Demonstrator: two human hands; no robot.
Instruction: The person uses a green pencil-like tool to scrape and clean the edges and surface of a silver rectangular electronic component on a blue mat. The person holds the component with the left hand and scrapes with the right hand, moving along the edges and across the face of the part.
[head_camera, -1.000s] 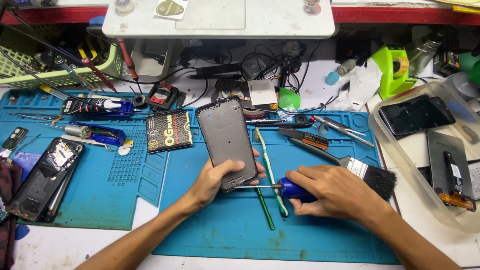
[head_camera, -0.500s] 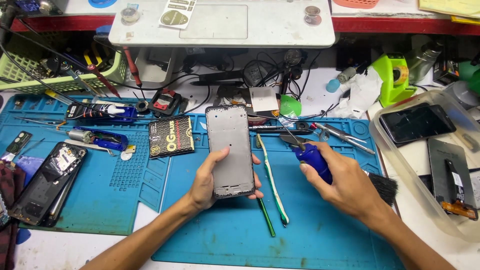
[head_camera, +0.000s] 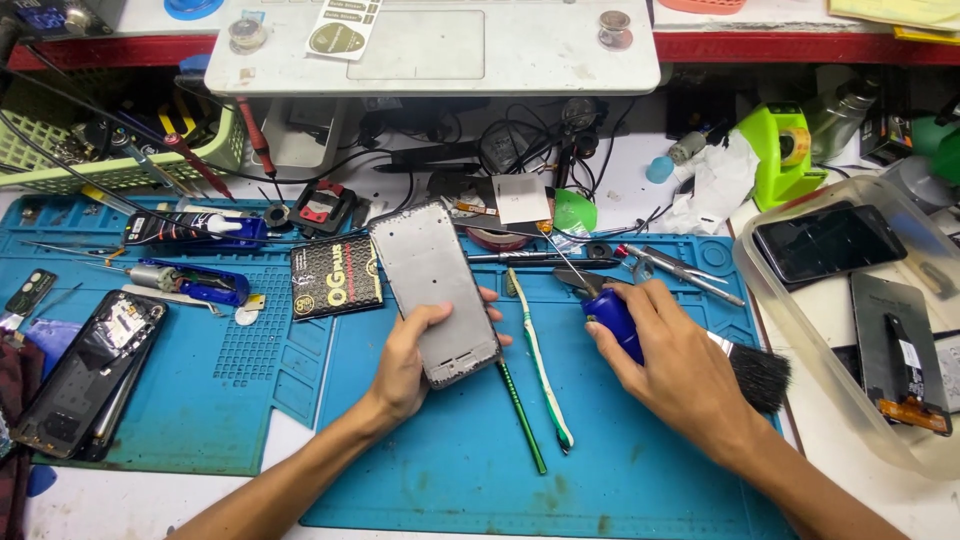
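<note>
Here the left hand (head_camera: 410, 365) wraps its fingers around a grey phone frame (head_camera: 436, 290), holding it tilted just above the blue work mat (head_camera: 620, 470). The right hand (head_camera: 675, 365) closes on a blue-handled screwdriver (head_camera: 612, 318), tip angled up and away. Seemingly between fastenings; the tip must next meet a screw on the frame. A toothbrush (head_camera: 540, 360) lies between the hands.

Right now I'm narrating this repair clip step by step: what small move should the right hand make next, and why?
Probably bring the blue-handled tool left to the grey phone frame. The right hand has it in a closed grip, tip toward the frame, which the left hand holds tilted up off the blue mat.
</note>
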